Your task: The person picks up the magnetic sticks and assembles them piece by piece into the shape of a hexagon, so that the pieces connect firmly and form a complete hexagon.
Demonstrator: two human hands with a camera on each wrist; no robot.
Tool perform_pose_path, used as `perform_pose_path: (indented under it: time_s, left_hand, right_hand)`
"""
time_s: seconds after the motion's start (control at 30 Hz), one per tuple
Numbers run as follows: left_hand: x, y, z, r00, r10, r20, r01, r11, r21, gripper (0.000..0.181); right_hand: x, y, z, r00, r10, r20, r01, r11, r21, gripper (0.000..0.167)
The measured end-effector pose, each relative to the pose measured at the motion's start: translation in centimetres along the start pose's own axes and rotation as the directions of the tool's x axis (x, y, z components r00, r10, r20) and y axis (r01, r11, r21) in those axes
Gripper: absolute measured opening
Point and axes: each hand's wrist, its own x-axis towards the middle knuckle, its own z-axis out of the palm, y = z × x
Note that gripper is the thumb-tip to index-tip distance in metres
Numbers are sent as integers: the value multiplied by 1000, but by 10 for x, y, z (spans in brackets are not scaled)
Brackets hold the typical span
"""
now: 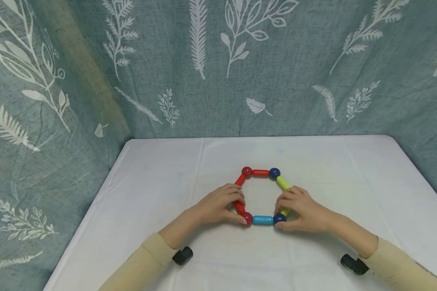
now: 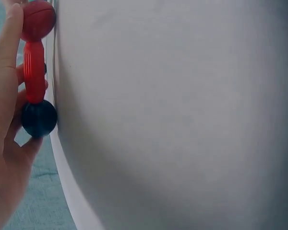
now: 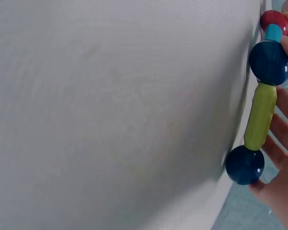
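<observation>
On the white table, toy building rods and balls join into a six-sided ring. Its parts are a near red ball, a light blue rod, a near dark blue ball, yellow-green rods, red rods and two far balls. My left hand grips the left side, thumb at the near red ball. Its fingers hide the left corner, where the left wrist view shows a dark blue ball. My right hand holds the right side, covering another dark blue ball, thumb by the near one.
A white cloth covers the table. Blue-green curtain with white leaf prints hangs behind and at both sides. Black devices sit below the wrists at both beige sleeves.
</observation>
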Motion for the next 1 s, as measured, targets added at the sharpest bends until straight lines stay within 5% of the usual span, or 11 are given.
perform_pose_path:
  time_s: [0.1,0.2,0.33,0.43,0.57,0.9,1.0]
  left_hand:
    - [1,2,1,1000,-16,0,16,1000,-19,45]
    - [1,4,-1,996,-80,-28,78,995,-70,52]
    - [3,3,-4,975,-204,-83,190,971,-147,71]
    - [6,-1,-3,966,-252,-60,240,957,-162,82]
    - [10,-6,-1,963,-268,-17,261,950,-172,88]
    - [20,-11,-5,960,-281,11,280,949,-144,82]
    - [22,-8,-14,951,-290,-108,282,955,-88,60]
  right_hand:
    - [-1,2,-1,1000,23,-1,-23,999,36,22]
    - [0,3,-2,993,78,-84,-72,995,73,23]
    - [6,8,-8,945,224,-237,-220,975,43,33]
    - [10,14,-12,917,334,-220,-334,942,41,38]
    - [15,22,-12,900,408,-156,-398,913,91,37]
    - [16,29,-16,878,453,-155,-443,891,96,40]
    - [12,31,-21,857,445,-259,-437,895,93,42]
